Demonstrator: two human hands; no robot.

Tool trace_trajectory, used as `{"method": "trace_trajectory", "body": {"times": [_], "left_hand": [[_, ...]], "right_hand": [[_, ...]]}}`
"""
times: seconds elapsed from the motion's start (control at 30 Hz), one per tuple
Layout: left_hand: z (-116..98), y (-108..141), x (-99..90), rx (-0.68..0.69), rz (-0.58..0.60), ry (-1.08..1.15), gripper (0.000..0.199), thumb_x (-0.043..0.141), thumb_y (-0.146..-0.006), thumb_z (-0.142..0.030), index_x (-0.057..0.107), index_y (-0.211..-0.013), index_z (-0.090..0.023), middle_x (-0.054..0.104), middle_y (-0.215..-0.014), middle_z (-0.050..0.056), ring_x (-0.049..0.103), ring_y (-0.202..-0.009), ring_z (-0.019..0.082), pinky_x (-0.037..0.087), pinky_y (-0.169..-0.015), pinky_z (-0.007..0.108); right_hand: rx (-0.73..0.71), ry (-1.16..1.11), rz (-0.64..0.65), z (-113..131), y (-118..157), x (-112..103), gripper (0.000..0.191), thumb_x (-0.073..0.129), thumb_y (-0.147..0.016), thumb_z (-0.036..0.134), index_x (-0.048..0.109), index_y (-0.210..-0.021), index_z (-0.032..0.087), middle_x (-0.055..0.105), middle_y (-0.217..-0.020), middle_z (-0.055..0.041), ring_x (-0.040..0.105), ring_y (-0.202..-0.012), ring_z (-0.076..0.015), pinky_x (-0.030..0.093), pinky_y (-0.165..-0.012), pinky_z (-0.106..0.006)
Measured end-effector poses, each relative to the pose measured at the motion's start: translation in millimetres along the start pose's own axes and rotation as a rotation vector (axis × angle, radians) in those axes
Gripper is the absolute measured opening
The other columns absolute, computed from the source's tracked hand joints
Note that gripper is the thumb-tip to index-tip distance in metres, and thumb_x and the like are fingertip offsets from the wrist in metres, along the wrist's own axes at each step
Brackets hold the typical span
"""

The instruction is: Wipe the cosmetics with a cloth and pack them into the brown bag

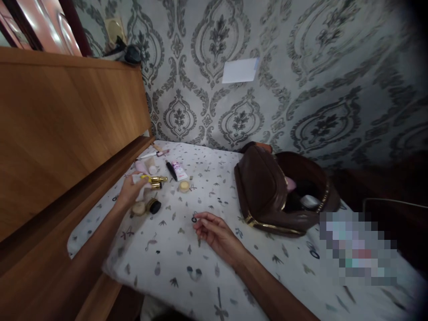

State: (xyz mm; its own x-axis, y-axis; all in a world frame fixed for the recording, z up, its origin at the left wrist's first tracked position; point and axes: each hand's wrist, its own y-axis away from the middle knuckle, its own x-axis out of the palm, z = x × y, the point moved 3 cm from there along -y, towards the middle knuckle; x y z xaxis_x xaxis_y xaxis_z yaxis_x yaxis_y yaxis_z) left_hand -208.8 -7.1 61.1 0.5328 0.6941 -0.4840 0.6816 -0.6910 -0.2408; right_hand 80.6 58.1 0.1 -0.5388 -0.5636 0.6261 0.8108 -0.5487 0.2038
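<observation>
My left hand (129,191) is closed around something soft and white with a yellow part (146,178); its kind is hard to make out. Gold tubes (157,182) lie just beyond its fingertips, and a dark-lidded jar (154,206) and a beige round container (138,208) are beside the wrist. Over the patterned sheet, my right hand (217,234) pinches a small black ring (194,220) like a hair tie at its fingertips. A small round pot (184,186), a black tube (171,170) and a pink-and-white squeeze tube (179,170) lie between and beyond the hands.
An unzipped brown leather bag (261,191) stands at the right, with a white item (310,201) inside. Another black ring (314,253) lies near a pixelated patch. A wooden panel (73,111) borders the left; a patterned wall (207,102) rises behind.
</observation>
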Motion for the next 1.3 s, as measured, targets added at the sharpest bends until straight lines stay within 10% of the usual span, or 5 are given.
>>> {"method": "trace_trajectory", "body": {"times": [0.13,0.33,0.63,0.87,1.3], "left_hand": [[-52,46,50.2,0.011,0.302,0.249,0.033,0.058,-0.077,-0.048,0.054,-0.095,-0.021,0.058,-0.067,-0.003,0.052,-0.053,0.015,0.044,-0.054,0.027],[-92,101,99.7,0.393,0.382,-0.017,0.018,0.056,-0.083,-0.040,0.057,-0.086,-0.023,0.055,-0.092,0.005,0.055,-0.087,0.022,0.045,-0.079,0.034],[-83,75,104.8,0.062,0.400,0.277,0.048,0.034,-0.093,-0.057,0.062,-0.081,-0.020,0.057,-0.065,0.000,0.056,-0.065,0.017,0.045,-0.067,0.029],[-98,106,124.6,0.451,0.596,-0.110,0.034,0.046,-0.091,-0.042,0.068,-0.105,-0.020,0.068,-0.108,0.010,0.058,-0.107,0.027,0.041,-0.099,0.042],[-81,92,140.1,-0.331,0.780,0.734,0.048,0.063,-0.075,-0.058,0.070,-0.092,-0.014,0.073,-0.086,0.008,0.067,-0.069,0.019,0.051,-0.060,0.027]], "right_hand": [[-0.027,0.001,0.013,2,2,5,0.047,0.082,-0.070,0.034,0.068,-0.111,0.019,0.072,-0.101,-0.0075,0.069,-0.082,-0.0165,0.049,-0.069,-0.026],[-0.190,0.083,0.004,0,2,7,0.037,0.085,-0.063,0.030,0.069,-0.096,0.020,0.068,-0.092,-0.0004,0.065,-0.077,-0.0134,0.051,-0.067,-0.024],[-0.249,0.347,-0.116,-4,-1,0,0.050,0.083,-0.057,0.024,0.059,-0.101,0.022,0.063,-0.083,0.0041,0.057,-0.061,-0.0107,0.044,-0.055,-0.022],[-0.386,0.737,-0.301,-6,3,-3,0.020,0.066,-0.059,0.013,0.059,-0.078,0.019,0.053,-0.061,0.0054,0.045,-0.057,-0.0118,0.034,-0.054,-0.024],[-0.306,0.325,-0.111,0,0,1,0.048,0.084,-0.055,0.025,0.059,-0.096,0.022,0.064,-0.089,0.0011,0.061,-0.069,-0.0138,0.049,-0.060,-0.026]]}}
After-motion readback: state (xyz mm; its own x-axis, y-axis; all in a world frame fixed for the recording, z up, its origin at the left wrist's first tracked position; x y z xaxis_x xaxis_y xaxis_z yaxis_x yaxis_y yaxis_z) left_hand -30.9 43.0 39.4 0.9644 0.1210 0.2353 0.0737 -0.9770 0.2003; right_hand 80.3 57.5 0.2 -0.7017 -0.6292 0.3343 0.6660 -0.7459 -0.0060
